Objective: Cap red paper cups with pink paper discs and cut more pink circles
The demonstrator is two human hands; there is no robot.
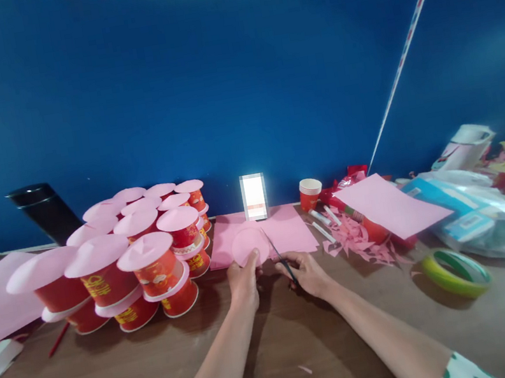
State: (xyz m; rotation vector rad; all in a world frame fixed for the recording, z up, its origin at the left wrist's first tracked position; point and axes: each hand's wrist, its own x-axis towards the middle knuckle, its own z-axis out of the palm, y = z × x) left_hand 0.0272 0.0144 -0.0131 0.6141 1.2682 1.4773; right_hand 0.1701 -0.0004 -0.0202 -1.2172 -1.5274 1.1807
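My left hand [244,279] pinches the lower edge of a pink paper circle [248,244], holding it upright above the brown table [280,352]. My right hand [306,272] is closed on the dark handles of a pair of scissors [280,255]. The blades point up and left, along the right edge of the circle. Behind the circle a pink paper sheet [283,230] lies flat on the table.
Several stacked red paper cups with pink paper lids [143,259] crowd the left. A black flask [46,210] stands behind them. Right: a red cup stack [310,193], glue sticks [320,216], pink scraps [358,239], another pink sheet [391,204], green tape roll [456,272], plastic bags [484,215]. A blue wall [198,95] backs the table.
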